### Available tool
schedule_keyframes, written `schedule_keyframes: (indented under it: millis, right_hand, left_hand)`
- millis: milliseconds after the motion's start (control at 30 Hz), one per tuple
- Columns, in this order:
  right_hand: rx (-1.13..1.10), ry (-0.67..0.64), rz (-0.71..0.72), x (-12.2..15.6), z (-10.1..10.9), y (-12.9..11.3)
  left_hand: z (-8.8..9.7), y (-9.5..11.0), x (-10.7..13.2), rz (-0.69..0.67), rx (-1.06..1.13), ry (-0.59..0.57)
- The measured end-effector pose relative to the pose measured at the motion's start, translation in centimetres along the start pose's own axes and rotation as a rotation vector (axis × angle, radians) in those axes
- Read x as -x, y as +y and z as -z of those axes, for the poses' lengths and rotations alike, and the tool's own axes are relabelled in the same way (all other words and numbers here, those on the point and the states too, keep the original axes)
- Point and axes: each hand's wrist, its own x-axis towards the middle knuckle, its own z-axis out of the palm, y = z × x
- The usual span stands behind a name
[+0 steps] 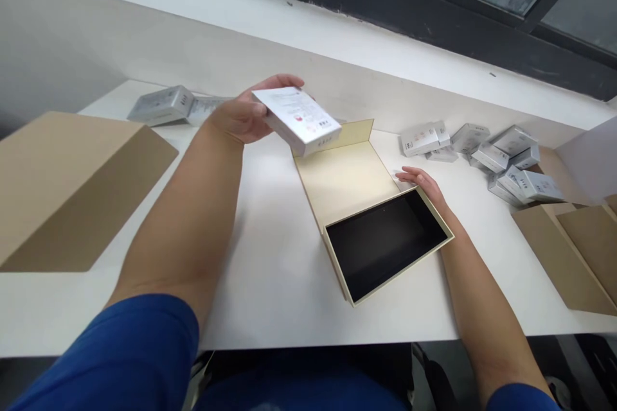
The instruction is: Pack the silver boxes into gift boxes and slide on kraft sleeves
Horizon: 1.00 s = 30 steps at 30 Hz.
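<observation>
left hand [245,112]: pinches white box [303,119]; best held level
right hand [425,185]: loosely spread beside open box [343,183]; a light touch would steady it

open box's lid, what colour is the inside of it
The lid is pale cream-yellow inside, best seen in the head view.

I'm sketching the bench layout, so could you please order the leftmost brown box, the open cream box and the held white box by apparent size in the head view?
1. Leftmost brown box, though cut off by the picture edge
2. Open cream box
3. Held white box

The gaps look clear.
</observation>
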Motion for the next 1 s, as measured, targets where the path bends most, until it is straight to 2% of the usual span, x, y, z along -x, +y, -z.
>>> schedule_keyframes:
  millis: [33,100,167,233,300,367,467,533,600,633,667,767,800,833,1000]
  right_hand:
    - [-0.003,0.0,-0.001,0.0,0.0,0.0]
    - [0.002,0.002,0.005,0.0,0.0,0.1]
    - [0.006,0.002,0.015,0.0,0.1,0.1]
    - [0.0,0.001,0.023,0.0,0.1,0.2]
    - [-0.008,0.002,0.016,0.0,0.0,0.1]
    - [-0.005,0.005,0.006,0.0,0.0,0.1]
    - [0.016,-0.001,0.004,-0.1,0.1,0.0]
    - [0.02,-0.007,0.005,-0.2,0.1,0.1]
    - [0.004,0.001,0.008,-0.3,0.1,0.2]
    - [-0.01,0.009,0.012,-0.3,0.0,0.3]
    - [-0.024,0.016,0.014,-0.3,0.0,0.4]
    - [-0.05,0.022,0.019,-0.4,-0.2,0.6]
    - [-0.049,0.022,0.021,-0.4,-0.2,0.7]
    - [-0.045,0.025,0.026,-0.4,-0.3,0.7]
    - [-0.019,0.038,0.028,-0.5,-0.5,0.7]
  left_hand:
    - [-1.5,1.3,-0.3,0.011,-0.047,-0.073]
    - [-5.0,3.1,-0.9,0.144,-0.267,-0.23]
    - [-8.4,3.5,-1.6,0.299,-0.594,-0.323]
    - [-10.8,2.6,-2.2,0.4,-0.874,-0.276]
    - [-11.9,0.9,-2.7,0.455,-1.025,-0.15]
    - [-11.4,-0.7,-2.8,0.477,-1.068,-0.065]
    - [-9.1,-2.2,-2.4,0.509,-1.047,-0.115]
    - [-7.3,-2.2,-1.9,0.555,-1.006,-0.19]
    - [-5.8,-1.3,-1.6,0.568,-0.978,-0.195]
    - [-5.2,-0.6,-1.6,0.549,-0.976,-0.138]
    - [-4.6,0.1,-1.7,0.497,-0.985,-0.023]
    - [-3.0,1.2,-3.3,0.26,-1.044,0.479]
    - [-2.4,0.9,-4.2,0.218,-1.054,0.576]
    - [-1.9,0.3,-5.1,0.218,-1.06,0.599]
    - [1.2,-4.3,-8.8,0.383,-0.988,0.289]
